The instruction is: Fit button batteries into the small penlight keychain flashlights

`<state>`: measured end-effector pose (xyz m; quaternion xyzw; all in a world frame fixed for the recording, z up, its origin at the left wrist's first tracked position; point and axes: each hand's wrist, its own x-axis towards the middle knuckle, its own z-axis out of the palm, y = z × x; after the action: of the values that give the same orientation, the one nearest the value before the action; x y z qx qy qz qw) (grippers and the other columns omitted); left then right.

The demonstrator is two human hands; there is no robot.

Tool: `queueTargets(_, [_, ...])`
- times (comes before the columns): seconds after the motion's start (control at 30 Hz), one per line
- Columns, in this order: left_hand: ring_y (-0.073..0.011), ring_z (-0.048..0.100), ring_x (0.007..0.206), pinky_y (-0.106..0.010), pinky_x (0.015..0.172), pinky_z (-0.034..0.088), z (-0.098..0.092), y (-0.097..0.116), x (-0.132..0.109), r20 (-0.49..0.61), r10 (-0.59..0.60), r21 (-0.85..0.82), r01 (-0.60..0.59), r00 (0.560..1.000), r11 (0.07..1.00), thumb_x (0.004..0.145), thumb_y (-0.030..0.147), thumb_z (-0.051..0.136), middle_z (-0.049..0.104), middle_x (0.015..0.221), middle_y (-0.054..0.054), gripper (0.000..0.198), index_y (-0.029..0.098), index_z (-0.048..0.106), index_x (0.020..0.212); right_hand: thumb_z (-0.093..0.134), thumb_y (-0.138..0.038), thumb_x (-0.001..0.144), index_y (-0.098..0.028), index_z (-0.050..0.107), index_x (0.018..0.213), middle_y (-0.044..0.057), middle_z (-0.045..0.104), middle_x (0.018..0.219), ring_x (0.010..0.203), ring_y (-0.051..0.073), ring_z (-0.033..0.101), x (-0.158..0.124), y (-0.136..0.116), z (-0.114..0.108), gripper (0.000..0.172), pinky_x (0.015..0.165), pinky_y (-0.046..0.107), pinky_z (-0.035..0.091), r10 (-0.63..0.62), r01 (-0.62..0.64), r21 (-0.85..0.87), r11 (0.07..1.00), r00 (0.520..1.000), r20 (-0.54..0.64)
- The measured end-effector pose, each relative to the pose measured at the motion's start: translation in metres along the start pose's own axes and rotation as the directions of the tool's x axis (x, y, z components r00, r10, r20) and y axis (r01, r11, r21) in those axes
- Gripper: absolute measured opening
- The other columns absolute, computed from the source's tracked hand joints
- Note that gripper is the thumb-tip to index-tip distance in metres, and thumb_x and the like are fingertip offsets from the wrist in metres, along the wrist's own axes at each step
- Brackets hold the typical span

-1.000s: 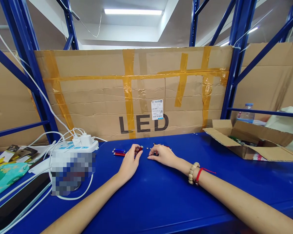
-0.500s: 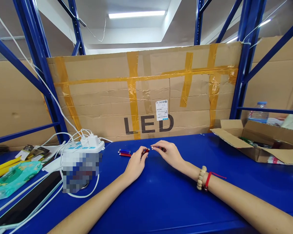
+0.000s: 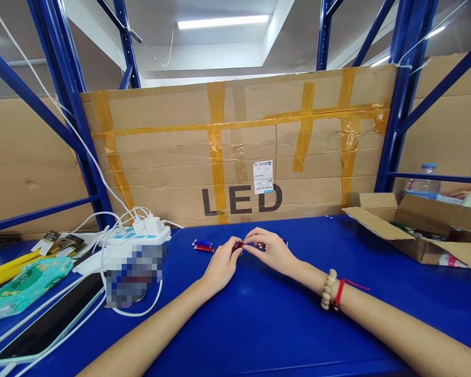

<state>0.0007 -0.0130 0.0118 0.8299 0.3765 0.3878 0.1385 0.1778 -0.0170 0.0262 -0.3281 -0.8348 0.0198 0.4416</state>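
Note:
My left hand (image 3: 222, 262) is closed around a small red cylinder (image 3: 240, 245), most of it hidden by the fingers. My right hand (image 3: 270, 250) pinches right at the cylinder's end, and the fingertips of both hands nearly meet. What the right fingertips hold is too small to make out. Something shiny and dark shows under its curled fingers, and a reddish tip pokes out behind that hand. Left of my hands, a blue cylinder (image 3: 202, 243) and another red cylinder (image 3: 204, 248) with shiny ends lie side by side on the blue tabletop (image 3: 259, 319).
At left are a white power strip (image 3: 135, 236) with plugs and cables, a phone (image 3: 51, 319), a teal packet (image 3: 27, 288) and yellow rods (image 3: 13, 269). An open cardboard box (image 3: 416, 248) stands at right. A large cardboard sheet (image 3: 172, 167) closes the back between blue posts.
My right fingertips have moved left onto the red cylinder's end; a small pale piece visible in them before is now hidden. The view has shifted slightly.

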Motion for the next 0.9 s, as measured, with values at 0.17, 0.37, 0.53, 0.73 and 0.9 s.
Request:
queueTargets(0.17, [-0.0181, 0.062, 0.082, -0.034, 0.077, 0.045, -0.001, 0.003, -0.001, 0.011, -0.023, 0.056, 0.022, 1.0, 0.998, 0.091, 0.017, 0.043, 0.066, 0.086, -0.001, 0.014, 0.02, 0.055, 0.097, 0.057, -0.032, 0.086, -0.021, 0.067, 0.086, 0.003, 0.063, 0.092, 0.069, 0.012, 0.058, 0.0, -0.002, 0.0, 0.015, 0.062, 0.025, 0.048, 0.028, -0.025, -0.051, 0.998, 0.998, 0.057])
queueTargets(0.37, [-0.0178, 0.063, 0.083, -0.038, 0.079, 0.049, 0.0, 0.0, 0.001, -0.073, -0.121, 0.099, 0.128, 0.99, 0.987, 0.094, 0.023, 0.047, 0.065, 0.091, -0.004, 0.017, 0.013, 0.057, 0.104, 0.057, -0.036, 0.085, -0.022, 0.06, 0.107, 0.005, 0.063, 0.098, 0.087, 0.018, 0.058, 0.0, 0.002, -0.005, 0.026, 0.078, 0.033, 0.047, 0.122, -0.106, -0.211, 0.972, 0.991, 0.062])
queueTargets(0.53, [-0.0178, 0.062, 0.083, -0.037, 0.077, 0.05, -0.002, 0.003, 0.0, -0.111, -0.155, 0.11, 0.167, 0.982, 0.98, 0.092, 0.022, 0.05, 0.063, 0.091, -0.003, 0.016, 0.013, 0.056, 0.104, 0.061, -0.043, 0.079, -0.023, 0.06, 0.116, 0.01, 0.057, 0.118, 0.108, 0.029, 0.049, -0.006, 0.022, -0.006, 0.042, 0.091, 0.048, 0.038, 0.21, -0.146, -0.367, 0.919, 0.967, 0.142])
queueTargets(0.73, [-0.0179, 0.061, 0.079, -0.037, 0.077, 0.048, -0.002, 0.009, -0.002, -0.086, -0.131, 0.111, 0.14, 0.988, 0.984, 0.09, 0.02, 0.051, 0.063, 0.087, -0.003, 0.012, 0.014, 0.054, 0.1, 0.053, -0.046, 0.085, -0.022, 0.064, 0.113, 0.014, 0.055, 0.121, 0.114, 0.03, 0.046, -0.01, 0.028, -0.004, 0.039, 0.092, 0.049, 0.036, 0.279, -0.169, -0.433, 0.886, 0.938, 0.205])
queueTargets(0.9, [-0.0183, 0.062, 0.081, -0.036, 0.077, 0.047, -0.002, 0.008, -0.002, -0.077, -0.124, 0.088, 0.13, 0.989, 0.988, 0.09, 0.02, 0.05, 0.064, 0.088, -0.003, 0.01, 0.016, 0.053, 0.099, 0.055, -0.036, 0.086, -0.026, 0.069, 0.098, 0.007, 0.057, 0.117, 0.11, 0.025, 0.048, -0.006, 0.021, -0.004, 0.021, 0.09, 0.043, 0.038, 0.246, -0.134, -0.413, 0.901, 0.941, 0.231])
